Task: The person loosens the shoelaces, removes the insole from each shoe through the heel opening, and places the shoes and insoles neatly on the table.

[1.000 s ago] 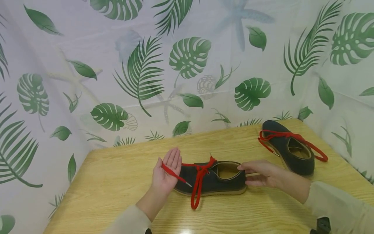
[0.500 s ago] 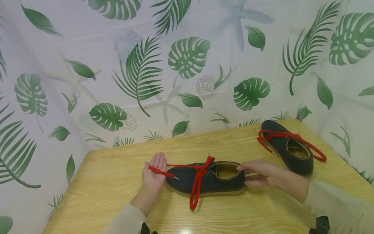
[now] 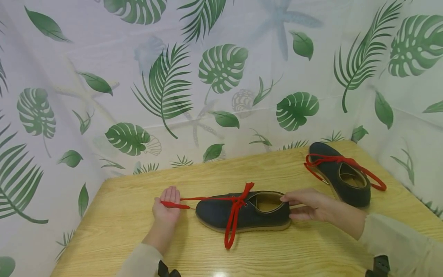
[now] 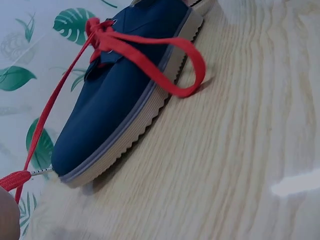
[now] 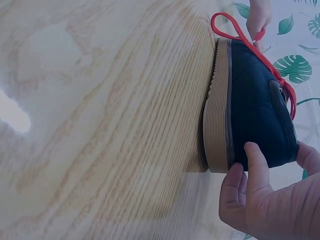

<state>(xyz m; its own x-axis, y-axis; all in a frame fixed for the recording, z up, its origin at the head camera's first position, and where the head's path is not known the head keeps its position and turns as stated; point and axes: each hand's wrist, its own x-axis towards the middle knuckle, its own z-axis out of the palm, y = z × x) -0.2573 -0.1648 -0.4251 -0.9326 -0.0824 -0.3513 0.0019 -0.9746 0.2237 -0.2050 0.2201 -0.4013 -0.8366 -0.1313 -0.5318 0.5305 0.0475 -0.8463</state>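
Fingers and thumb of the right hand (image 3: 311,206) hold the heel of the dark blue shoe (image 3: 214,215) between them, on the table (image 3: 107,219). Past the toe, the left hand (image 3: 166,209) holds the red lace (image 3: 238,201) with its thumb.

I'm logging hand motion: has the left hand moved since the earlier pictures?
Yes: the left hand moved left, nearer the left edge of the table.

No readable text — no legible labels, numbers or signs
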